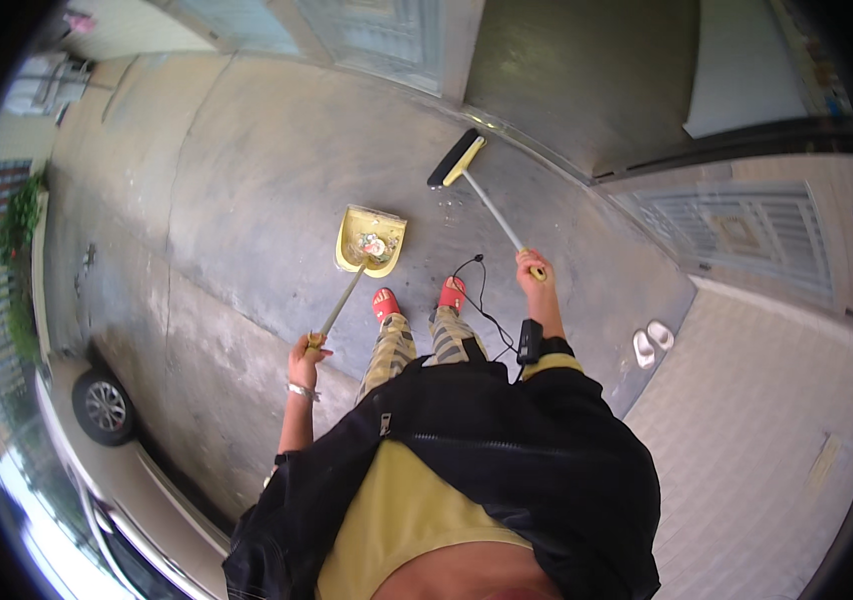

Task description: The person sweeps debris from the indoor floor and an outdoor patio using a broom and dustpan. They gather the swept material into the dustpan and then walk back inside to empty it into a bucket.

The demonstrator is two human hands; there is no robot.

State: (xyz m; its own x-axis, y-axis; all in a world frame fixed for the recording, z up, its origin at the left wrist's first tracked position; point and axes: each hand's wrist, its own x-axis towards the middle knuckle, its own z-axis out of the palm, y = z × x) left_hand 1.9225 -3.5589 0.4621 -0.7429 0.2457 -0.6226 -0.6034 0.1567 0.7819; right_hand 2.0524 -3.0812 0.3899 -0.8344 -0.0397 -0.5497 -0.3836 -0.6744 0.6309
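Note:
My left hand [308,356] grips the top of the handle of a long-handled yellow dustpan [345,225]. The pan rests on the concrete floor ahead of my feet, with mixed litter [374,244] in it. My right hand [535,270] is closed around the handle end of a broom [492,208], whose grey pole leads to a yellow head with black bristles [450,159]. That head is ahead and to the right of the pan, apart from it, near a doorway. Small bits [445,201] lie on the floor beside the bristles.
A black cable [488,313] with a plug hangs or lies by my right foot. White slippers [653,343] sit near the tiled wall at right. A door sill [531,150] runs beyond the broom. At left stand a parked car [156,510] and a planted border [21,225].

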